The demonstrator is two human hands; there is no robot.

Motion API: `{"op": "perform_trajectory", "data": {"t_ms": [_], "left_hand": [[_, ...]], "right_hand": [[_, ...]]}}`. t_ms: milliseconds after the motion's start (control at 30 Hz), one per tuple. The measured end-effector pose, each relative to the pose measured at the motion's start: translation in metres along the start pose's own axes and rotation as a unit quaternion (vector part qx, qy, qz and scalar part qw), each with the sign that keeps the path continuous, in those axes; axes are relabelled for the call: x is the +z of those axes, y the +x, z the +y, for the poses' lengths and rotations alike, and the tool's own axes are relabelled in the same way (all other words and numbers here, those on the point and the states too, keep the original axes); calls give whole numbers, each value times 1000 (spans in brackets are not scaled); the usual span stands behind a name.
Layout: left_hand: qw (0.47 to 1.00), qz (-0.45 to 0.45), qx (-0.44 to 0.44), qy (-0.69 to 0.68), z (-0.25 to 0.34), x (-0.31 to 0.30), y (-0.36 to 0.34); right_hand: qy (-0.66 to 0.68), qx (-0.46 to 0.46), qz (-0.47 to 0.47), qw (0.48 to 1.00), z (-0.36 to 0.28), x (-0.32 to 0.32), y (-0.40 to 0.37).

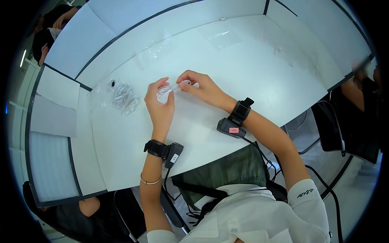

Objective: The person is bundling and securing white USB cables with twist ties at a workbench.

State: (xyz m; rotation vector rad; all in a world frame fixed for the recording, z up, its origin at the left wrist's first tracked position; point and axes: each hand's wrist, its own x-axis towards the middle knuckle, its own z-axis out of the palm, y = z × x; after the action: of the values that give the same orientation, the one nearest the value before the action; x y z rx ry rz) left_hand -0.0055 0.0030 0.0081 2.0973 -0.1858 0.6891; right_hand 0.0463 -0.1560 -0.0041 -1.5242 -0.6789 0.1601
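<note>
Both hands meet over the white table (227, 73), working one small coil of white cable (165, 91). The left hand (161, 106) is closed around the looped part of the coil, thumb and fingers curled over it, so the bundle sits against its palm side. The right hand (201, 86) pinches the strand that runs out of the coil, fingertips shut on it just beside the left thumb (the two hands are nearly touching there).

To the left of the left hand, near but apart from it, lies a loose pile of white cables (124, 97) on the table surface, with a small dark-centred ring at its far end.

Each wrist carries a black strap with a boxy unit: the left wrist device (167, 151) sits below the left hand, and the right wrist device (234, 121) sits behind the right hand, its box marked with a small red label. A thin bracelet (150, 182) circles the left forearm further back.
</note>
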Motion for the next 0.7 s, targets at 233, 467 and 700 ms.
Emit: {"op": "perform_trajectory", "data": {"t_ms": [233, 467, 700], "left_hand": [[994, 82, -67, -7, -7, 0, -4], [905, -54, -241, -347, 0, 4, -2], [896, -154, -242, -340, -15, 4, -4]], "right_hand": [[107, 26, 13, 994, 7, 3, 2], [191, 16, -39, 981, -2, 3, 1], [141, -1, 52, 989, 3, -1, 4]]}}
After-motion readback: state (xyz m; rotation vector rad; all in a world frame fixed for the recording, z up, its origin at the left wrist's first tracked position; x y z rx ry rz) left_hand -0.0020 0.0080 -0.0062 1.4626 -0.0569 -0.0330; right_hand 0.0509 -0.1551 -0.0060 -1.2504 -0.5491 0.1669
